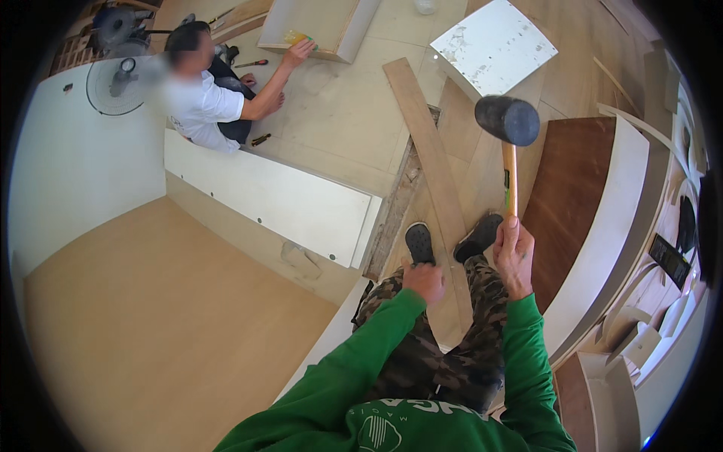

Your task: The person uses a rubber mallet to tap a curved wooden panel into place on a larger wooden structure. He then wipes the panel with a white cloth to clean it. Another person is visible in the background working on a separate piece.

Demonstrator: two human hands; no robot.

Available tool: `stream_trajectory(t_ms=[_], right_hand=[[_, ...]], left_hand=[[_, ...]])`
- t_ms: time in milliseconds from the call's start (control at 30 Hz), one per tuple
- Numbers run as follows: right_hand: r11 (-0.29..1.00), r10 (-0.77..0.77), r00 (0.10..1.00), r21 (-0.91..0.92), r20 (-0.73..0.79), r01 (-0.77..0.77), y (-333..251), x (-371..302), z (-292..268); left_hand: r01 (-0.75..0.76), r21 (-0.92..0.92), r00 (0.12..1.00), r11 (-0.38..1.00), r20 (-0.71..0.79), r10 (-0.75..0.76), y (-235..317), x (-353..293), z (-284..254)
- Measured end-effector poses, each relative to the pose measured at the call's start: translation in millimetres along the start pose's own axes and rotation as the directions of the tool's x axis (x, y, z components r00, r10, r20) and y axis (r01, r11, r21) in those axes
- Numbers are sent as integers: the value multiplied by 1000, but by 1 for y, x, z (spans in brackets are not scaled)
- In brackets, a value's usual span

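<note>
My right hand is closed round the wooden handle of a rubber mallet. The mallet stands upright, its black head raised above the hand. In front of my left leg, over the camouflage trousers, is my left hand. Its fingers look curled, and whatever they may hold is hidden. Just beyond it shows a dark clog on my foot. A long wooden plank lies on the floor between my feet and runs away from me.
A large cabinet carcass with a tan panel and white edge board fills the left. A co-worker sits beyond it, one hand at a wooden drawer box. A white box stands ahead; a brown-faced panel is at right.
</note>
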State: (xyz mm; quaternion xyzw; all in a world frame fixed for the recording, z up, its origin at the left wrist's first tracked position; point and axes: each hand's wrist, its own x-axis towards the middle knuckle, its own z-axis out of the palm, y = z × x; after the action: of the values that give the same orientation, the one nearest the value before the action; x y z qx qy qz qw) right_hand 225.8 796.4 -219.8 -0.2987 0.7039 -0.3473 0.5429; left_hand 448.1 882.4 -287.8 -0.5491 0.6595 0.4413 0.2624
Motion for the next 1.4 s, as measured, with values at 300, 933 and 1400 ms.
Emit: stream_trajectory(t_ms=[300,933,1400], right_hand=[[904,-421,903,132,90,408,-24,106,37],[830,-491,867,349,84,436,-5,203,19],[917,-287,944,332,162,221,-6,134,25]], left_hand=[[-61,-160,940,985,-341,3,3,170,-72],[-284,-175,646,943,-762,54,-4,455,-162],[-389,-319,730,864,-679,78,3,490,-135]])
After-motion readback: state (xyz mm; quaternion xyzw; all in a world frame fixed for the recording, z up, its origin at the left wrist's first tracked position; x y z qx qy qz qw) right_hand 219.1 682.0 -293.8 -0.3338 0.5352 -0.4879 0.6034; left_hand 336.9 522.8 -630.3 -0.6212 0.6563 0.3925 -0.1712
